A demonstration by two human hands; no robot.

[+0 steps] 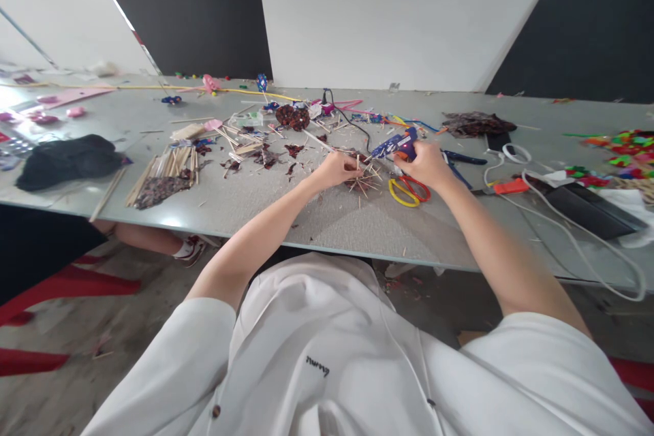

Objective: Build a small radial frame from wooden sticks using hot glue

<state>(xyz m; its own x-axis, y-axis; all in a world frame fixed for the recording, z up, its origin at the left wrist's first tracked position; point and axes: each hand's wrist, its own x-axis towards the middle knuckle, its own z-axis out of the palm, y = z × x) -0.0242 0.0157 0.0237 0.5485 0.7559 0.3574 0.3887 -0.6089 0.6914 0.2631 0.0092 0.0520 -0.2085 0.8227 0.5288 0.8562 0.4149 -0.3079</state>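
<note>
My left hand (336, 170) is closed at the edge of a dark reddish-brown piece bristling with thin wooden sticks (364, 184), its fingers pinching among the sticks. In my right hand (426, 165) is a blue hot glue gun (391, 144), its nozzle pointing left and down close to the sticks. Whether the nozzle touches them I cannot tell. Just below the glue gun lie scissors with yellow and red handles (403, 200). Blue-handled pliers (462, 158) rest to the right of my right hand.
Scraps of dark brown patterned material (266, 158) and loose sticks litter the table (255, 204). A bundle of sticks (171, 170) and a black cloth (76, 162) lie left. White cable (567, 218), a black case (590, 208) and colourful pieces (626, 157) occupy the right. Another person's leg (148, 238) shows beneath the table.
</note>
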